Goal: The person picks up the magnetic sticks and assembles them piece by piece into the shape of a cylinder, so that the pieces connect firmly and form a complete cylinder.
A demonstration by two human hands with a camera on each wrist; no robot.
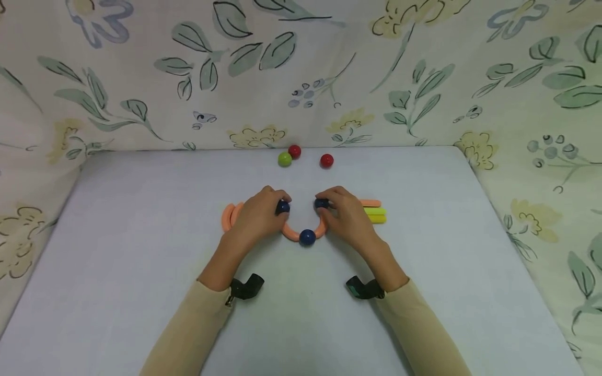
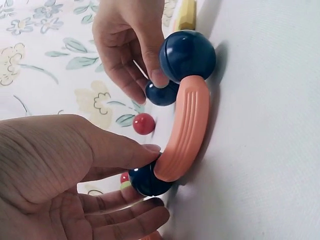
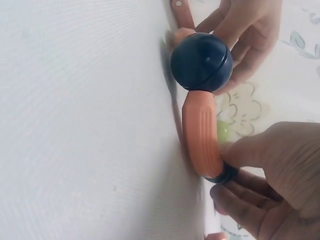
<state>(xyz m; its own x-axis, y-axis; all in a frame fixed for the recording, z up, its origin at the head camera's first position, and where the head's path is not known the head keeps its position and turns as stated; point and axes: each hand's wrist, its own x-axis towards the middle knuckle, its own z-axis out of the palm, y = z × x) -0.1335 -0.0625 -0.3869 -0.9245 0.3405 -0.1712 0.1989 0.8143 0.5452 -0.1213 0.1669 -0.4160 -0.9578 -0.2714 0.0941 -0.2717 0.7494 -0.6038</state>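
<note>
The left hand (image 1: 261, 211) pinches one navy ball (image 1: 283, 208) and the right hand (image 1: 349, 216) another navy ball (image 1: 322, 203), fingers part-curled, seating them, I'd guess, on orange arcs (image 1: 290, 233) meeting at a third ball (image 1: 308, 237) between the hands, so a firm push looks wanted next

Head view: soft, even, moderately dim light; direction hard to tell. Faint, blurred shadows lie on the plain white counter (image 1: 305, 334) beside the long beige fabric sleeves (image 1: 188, 334). Left-wrist view looks brighter; small glints on the glossy dark-blue plastic ball (image 2: 189, 57), its soft shadow on the counter. Right-wrist view hazy, contrast low: white floral-print cloth (image 3: 300, 75) pale, soft-focused; broad grey shadow low on the counter.
</note>
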